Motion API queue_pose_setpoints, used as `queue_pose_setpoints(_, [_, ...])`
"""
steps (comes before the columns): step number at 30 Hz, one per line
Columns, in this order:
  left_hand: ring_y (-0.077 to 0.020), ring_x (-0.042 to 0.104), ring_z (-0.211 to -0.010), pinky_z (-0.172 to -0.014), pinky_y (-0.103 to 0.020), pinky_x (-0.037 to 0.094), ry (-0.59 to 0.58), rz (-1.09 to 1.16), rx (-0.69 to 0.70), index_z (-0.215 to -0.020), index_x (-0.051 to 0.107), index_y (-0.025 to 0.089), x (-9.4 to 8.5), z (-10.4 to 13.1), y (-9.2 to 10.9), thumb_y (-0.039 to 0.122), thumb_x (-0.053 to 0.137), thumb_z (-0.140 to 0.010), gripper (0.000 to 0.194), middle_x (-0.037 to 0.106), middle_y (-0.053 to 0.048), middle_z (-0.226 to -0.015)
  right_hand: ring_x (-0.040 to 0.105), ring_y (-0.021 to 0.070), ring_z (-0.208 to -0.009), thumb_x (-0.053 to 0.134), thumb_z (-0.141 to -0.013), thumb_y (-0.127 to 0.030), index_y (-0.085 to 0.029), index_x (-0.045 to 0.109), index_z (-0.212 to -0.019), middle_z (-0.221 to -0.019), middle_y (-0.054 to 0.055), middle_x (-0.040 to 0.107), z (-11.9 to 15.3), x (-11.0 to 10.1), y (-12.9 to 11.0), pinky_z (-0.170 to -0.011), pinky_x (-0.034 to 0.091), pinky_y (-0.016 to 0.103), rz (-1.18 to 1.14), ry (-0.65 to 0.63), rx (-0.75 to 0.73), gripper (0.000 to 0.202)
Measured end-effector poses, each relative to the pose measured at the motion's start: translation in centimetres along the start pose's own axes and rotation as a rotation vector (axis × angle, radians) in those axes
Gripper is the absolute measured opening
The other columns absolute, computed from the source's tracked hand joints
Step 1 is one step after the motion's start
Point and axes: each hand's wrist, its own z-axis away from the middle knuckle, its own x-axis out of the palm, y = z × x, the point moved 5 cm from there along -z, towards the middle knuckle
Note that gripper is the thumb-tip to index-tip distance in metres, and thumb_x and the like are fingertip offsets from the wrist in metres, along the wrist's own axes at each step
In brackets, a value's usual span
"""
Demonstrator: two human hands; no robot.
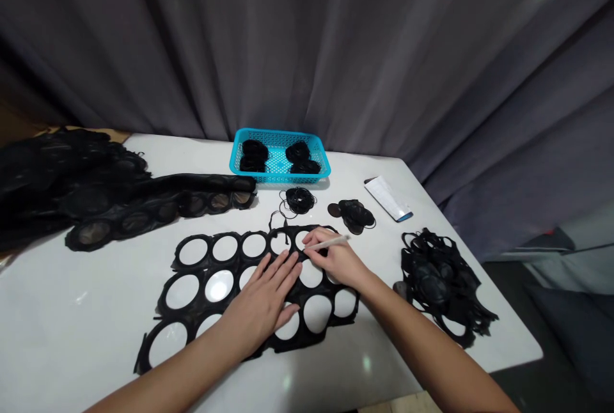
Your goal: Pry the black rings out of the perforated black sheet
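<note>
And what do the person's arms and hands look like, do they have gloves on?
No gloves: the left hand and right hand are bare. The left arm and right arm show no sleeves, watch, bracelet or markings.

We see a bare left hand (pixel 259 303), a bare right hand (pixel 339 264) and uncovered forearms (pixel 192 362).
The left hand has slim, tapering fingers (pixel 272 270) and a smooth back; the right hand looks just as slender, with part of it hidden from us. The wrists (pixel 367 282) are narrow and bare, and both forearms widen gently toward the lower edge of our view. Finer detail is too small for us to tell.
</note>
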Motion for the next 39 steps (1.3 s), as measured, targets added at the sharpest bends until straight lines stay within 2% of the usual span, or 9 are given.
queue_pose_setpoints(3, [-0.0261,0.033,-0.144,-0.119,-0.043,0.032,0.007,-0.029,0.004,-0.148,0.037,0.016,0.0,0.0,0.1,0.048,0.056,-0.093,0.066,0.029,-0.007,-0.157,0.057,0.0172,-0.101,0.041,-0.096,-0.026,-0.025,0.060,-0.100,-0.106,0.004,0.066,0.6,0.9,-1.0,-0.086,0.040,0.029,0.419,-0.073,-0.177,0.019])
queue_pose_setpoints(6, [-0.0263,0.033,-0.144,-0.118,-0.044,0.033,0.001,-0.034,-0.003,-0.147,0.038,0.017,0.2,0.1,0.1,0.049,0.057,-0.092,0.067,0.031,-0.007,-0.156,0.056,0.0185,-0.090,0.039,-0.096,-0.022,-0.023,0.059,-0.096,-0.094,0.005,0.067,-0.2,-1.0,-0.3,-0.080,0.034,0.030,0.692,0.060,-0.143,0.020])
queue_pose_setpoints(10, [-0.0259,0.034,-0.144,-0.116,-0.045,0.039,-0.027,-0.007,-0.007,-0.147,0.038,0.018,0.4,0.1,0.0,0.048,0.057,-0.093,0.065,0.032,-0.005,-0.156,0.056,0.0169,-0.080,0.037,-0.097,-0.029,-0.021,0.057,-0.088,-0.089,0.005,0.066,-1.5,-7.2,1.8,-0.075,0.030,0.026,0.629,0.440,0.137,0.023])
queue_pose_setpoints(14, [-0.0264,0.033,-0.144,-0.115,-0.048,0.042,-0.060,0.031,0.008,-0.149,0.035,0.018,0.0,0.1,-0.2,0.045,0.057,-0.094,0.065,0.030,-0.006,-0.157,0.053,0.0127,-0.069,0.044,-0.094,-0.031,-0.021,0.056,-0.078,-0.082,0.002,0.067,-1.9,-9.8,2.3,-0.068,0.028,0.023,0.323,0.580,0.207,0.021])
queue_pose_setpoints(17, [-0.0260,0.031,-0.146,-0.115,-0.045,0.044,-0.048,0.063,-0.024,-0.150,0.033,0.017,-0.6,0.6,-1.0,0.044,0.055,-0.095,0.066,0.026,-0.009,-0.158,0.052,0.0091,-0.065,0.055,-0.088,-0.036,-0.021,0.057,-0.070,-0.072,-0.002,0.064,-2.2,-7.9,2.1,-0.064,0.031,0.018,0.009,0.492,0.249,0.024])
queue_pose_setpoints(20, [-0.0280,0.036,-0.143,-0.113,-0.045,0.046,-0.012,0.053,-0.103,-0.146,0.040,0.013,-1.1,1.5,-2.4,0.042,0.054,-0.095,0.060,0.032,-0.014,-0.155,0.054,0.0064,-0.062,0.062,-0.084,-0.038,-0.020,0.059,-0.071,-0.070,-0.005,0.064,-2.6,-4.0,1.1,-0.061,0.035,0.014,-0.243,0.313,0.228,0.021])
queue_pose_setpoints(26, [-0.0285,0.038,-0.141,-0.113,-0.048,0.045,-0.029,-0.019,-0.115,-0.146,0.041,0.018,-1.0,2.9,-3.2,0.043,0.055,-0.095,0.059,0.035,-0.009,-0.154,0.064,0.0081,-0.066,0.065,-0.083,-0.043,-0.023,0.057,-0.080,-0.094,-0.003,0.070,-2.5,2.5,0.1,-0.063,0.049,0.015,-0.581,-0.028,0.253,0.022])
queue_pose_setpoints(30, [-0.0287,0.039,-0.141,-0.111,-0.049,0.046,-0.019,-0.062,-0.144,-0.147,0.041,0.020,-0.5,3.2,-3.0,0.044,0.056,-0.094,0.060,0.032,-0.006,-0.156,0.065,0.0088,-0.082,0.063,-0.086,-0.038,-0.023,0.061,-0.083,-0.093,-0.003,0.071,-2.1,2.8,-0.9,-0.075,0.046,0.015,-0.500,-0.061,0.228,0.016])
queue_pose_setpoints(39, [-0.0280,0.038,-0.141,-0.109,-0.050,0.045,0.022,-0.117,-0.160,-0.149,0.037,0.023,-0.4,3.4,-2.6,0.045,0.055,-0.095,0.061,0.030,-0.003,-0.157,0.060,0.0077,-0.087,0.059,-0.088,-0.028,-0.022,0.063,-0.079,-0.090,-0.006,0.066,-2.0,3.2,-2.2,-0.078,0.038,0.018,-0.257,-0.114,0.135,0.011])
